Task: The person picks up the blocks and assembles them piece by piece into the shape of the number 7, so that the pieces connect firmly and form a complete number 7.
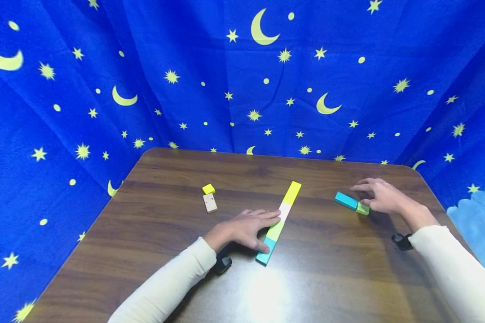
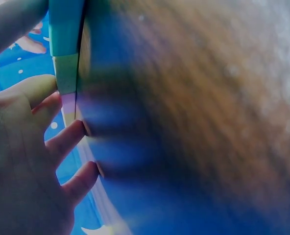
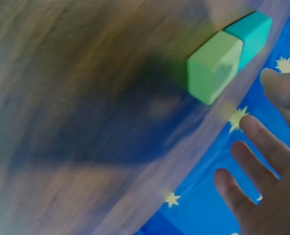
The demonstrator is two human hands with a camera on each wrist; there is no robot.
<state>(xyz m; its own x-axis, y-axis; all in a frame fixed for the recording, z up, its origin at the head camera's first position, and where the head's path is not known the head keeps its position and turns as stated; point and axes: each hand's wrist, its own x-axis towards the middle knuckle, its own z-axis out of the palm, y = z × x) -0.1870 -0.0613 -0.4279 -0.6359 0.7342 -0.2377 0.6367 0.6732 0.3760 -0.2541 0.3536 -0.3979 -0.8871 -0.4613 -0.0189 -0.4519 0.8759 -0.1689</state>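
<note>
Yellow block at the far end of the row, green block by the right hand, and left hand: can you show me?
Yellow block (image 1: pixel 292 193): head view, middle of its top face.
Green block (image 3: pixel 215 68): right wrist view, middle of its visible surface.
Left hand (image 1: pixel 246 227): head view, back of the hand.

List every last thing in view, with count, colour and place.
Block row: 4 blocks; yellow, white, light green, teal from far to near; mid-table
Right pair: 2 blocks; teal, light green; right side of table
Left pair: 2 blocks; yellow, pale beige; left of the row
Table: 1, brown, beneath the blocks
Cloth: count unclear, blue with yellow moons and stars, around table
Wrist devices: 2, black, one per wrist
Sleeves: 2, off-white, on both arms
Left hand: 1, at the row
Right hand: 1, beside right pair
</note>
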